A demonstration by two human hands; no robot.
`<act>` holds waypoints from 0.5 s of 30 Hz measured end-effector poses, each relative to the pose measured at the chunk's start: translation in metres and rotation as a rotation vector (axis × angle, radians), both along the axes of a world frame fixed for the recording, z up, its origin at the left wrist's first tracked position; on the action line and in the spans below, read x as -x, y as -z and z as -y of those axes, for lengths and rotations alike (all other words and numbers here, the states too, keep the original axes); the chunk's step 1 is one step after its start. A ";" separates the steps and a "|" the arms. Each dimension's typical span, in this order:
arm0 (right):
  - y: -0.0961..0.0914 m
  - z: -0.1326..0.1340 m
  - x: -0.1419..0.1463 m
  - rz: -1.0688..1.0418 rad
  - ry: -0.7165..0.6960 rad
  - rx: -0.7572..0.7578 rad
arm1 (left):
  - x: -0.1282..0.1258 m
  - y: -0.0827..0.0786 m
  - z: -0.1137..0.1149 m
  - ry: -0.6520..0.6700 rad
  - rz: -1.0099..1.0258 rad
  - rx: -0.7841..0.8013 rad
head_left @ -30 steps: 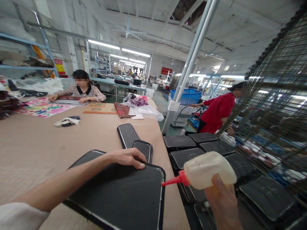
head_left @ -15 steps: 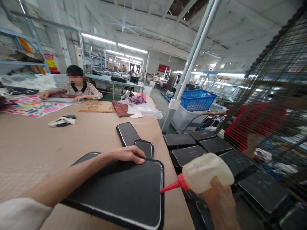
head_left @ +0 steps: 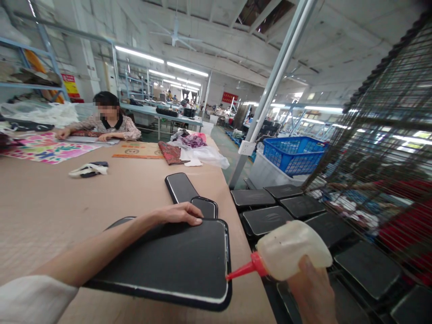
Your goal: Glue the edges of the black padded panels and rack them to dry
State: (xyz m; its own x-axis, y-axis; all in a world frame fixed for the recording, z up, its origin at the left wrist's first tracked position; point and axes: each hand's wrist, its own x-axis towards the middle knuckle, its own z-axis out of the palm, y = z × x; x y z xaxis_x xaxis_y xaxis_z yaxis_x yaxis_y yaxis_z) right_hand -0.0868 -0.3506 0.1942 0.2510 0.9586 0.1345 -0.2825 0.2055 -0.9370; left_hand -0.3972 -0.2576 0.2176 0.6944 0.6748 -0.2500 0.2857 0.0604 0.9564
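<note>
A large black panel with a white glue line along its edge lies on the brown table in front of me. My left hand rests flat on its far edge, fingers stretched out. My right hand grips a translucent glue bottle. The bottle's red nozzle touches the panel's right edge near the lower corner. Two smaller black panels lie just beyond my left hand.
Several black panels lie spread on a rack to the right, beside a wire-mesh rack. A slanted metal pole and a blue basket stand behind. A seated person works at the table's far end, near colourful fabric and plastic bags.
The nozzle has slid down along the panel's right edge toward me. The person in red at the right has moved behind the mesh rack. My left hand has stayed on the panel.
</note>
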 end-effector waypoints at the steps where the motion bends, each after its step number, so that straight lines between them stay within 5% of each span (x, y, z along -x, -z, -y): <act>1: 0.000 0.002 0.001 0.007 -0.004 -0.007 | 0.001 0.000 0.001 -0.004 0.000 -0.002; 9: -0.008 0.014 0.011 0.003 0.028 -0.006 | 0.011 0.006 0.003 -0.063 0.013 -0.017; 15: -0.002 0.021 0.010 -0.012 0.183 0.052 | 0.016 0.012 0.006 -0.185 0.040 0.006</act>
State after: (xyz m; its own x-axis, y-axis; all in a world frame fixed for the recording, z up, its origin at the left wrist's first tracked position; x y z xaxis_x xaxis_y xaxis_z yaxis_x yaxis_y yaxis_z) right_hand -0.0969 -0.3721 0.1965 0.4234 0.9023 0.0815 -0.2560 0.2055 -0.9446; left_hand -0.4135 -0.2638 0.2057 0.5685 0.7903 -0.2286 0.2306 0.1136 0.9664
